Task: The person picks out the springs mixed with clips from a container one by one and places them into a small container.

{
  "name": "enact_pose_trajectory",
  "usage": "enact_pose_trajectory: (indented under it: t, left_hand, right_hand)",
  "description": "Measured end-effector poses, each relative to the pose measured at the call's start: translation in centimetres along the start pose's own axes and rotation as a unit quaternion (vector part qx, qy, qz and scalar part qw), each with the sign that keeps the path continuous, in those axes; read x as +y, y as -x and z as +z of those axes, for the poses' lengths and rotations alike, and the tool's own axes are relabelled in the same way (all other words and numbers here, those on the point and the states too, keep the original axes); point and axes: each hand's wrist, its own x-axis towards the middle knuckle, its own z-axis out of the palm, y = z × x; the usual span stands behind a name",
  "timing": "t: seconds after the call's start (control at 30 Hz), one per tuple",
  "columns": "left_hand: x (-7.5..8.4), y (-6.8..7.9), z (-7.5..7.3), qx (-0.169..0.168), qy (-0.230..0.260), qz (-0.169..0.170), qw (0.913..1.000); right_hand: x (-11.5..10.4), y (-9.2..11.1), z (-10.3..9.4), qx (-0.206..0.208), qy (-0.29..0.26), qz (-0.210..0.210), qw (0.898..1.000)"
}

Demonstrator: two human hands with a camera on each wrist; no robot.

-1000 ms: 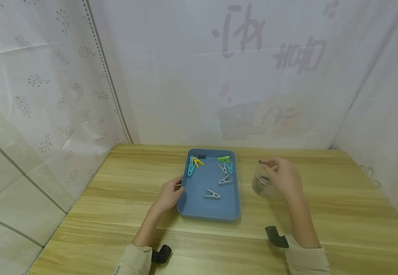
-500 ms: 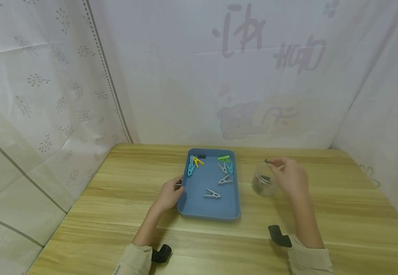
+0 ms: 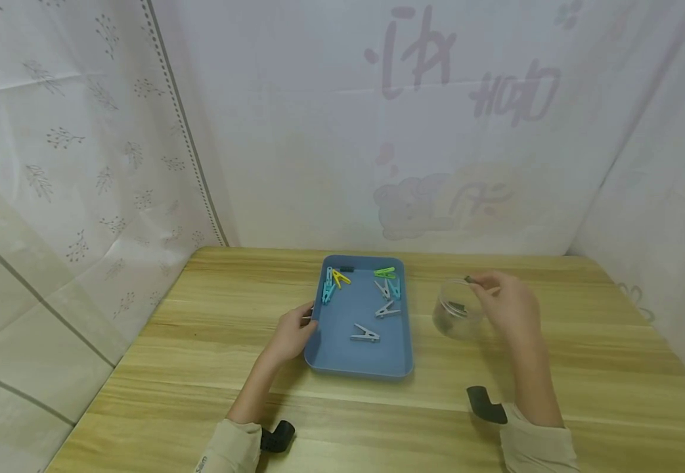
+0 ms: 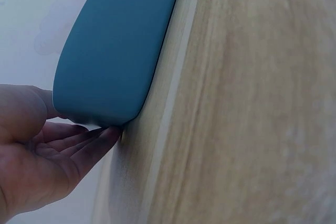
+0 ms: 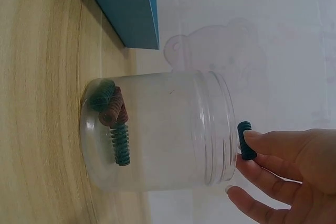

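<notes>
My right hand (image 3: 510,309) pinches a small dark green coil spring (image 5: 245,140) between thumb and fingertips, right at the mouth of a clear plastic jar (image 5: 163,129). Inside, at the jar's bottom, lie several springs, green (image 5: 120,145) and reddish brown (image 5: 112,109). To the left, my left hand (image 3: 293,334) grips the side of a blue tray (image 3: 356,361), thumb at the rim and fingers against the underside. Several clothespins lie in the tray: yellow (image 3: 341,279), light green (image 3: 385,273), light blue (image 3: 328,282) and grey ones (image 3: 366,334).
A small dark piece (image 3: 347,269) lies at the tray's far end. The jar stands upright on the wooden table (image 3: 200,387), just right of the tray. Behind the table hangs a pale printed curtain (image 3: 295,131). Black curved mounts (image 3: 486,405) stick out from both sleeves.
My right hand has moved to the right with the spring, from the left part of the jar's mouth to its right side. The left hand and the tray have kept their place.
</notes>
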Motion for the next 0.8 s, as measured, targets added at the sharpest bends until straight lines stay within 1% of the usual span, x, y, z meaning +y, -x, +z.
enact_pose_trajectory:
  t: [0.17,0.3,0.4,0.6,0.8]
  left_hand:
    - [-0.08,-0.01,0.0,0.0,-0.001,0.003,1.0]
    - [-0.1,0.0,0.02,0.0,-0.001,0.002,1.0]
    - [-0.11,-0.01,0.03,0.0,-0.002,0.002,1.0]
    - [-0.12,0.0,0.03,0.0,-0.003,0.003,1.0]
    - [-0.18,-0.05,0.04,0.0,-0.005,0.001,1.0]
  right_hand:
    - [0.22,0.08,0.05,0.008,0.003,-0.004,1.0]
    - [0.32,0.15,0.12,0.009,0.016,-0.011,1.0]
    - [0.47,0.12,0.19,0.001,0.026,-0.01,1.0]
    - [0.79,-0.03,0.5,-0.02,0.029,0.007,0.999]
    - [0.87,-0.11,0.87,-0.028,0.023,0.011,0.999]
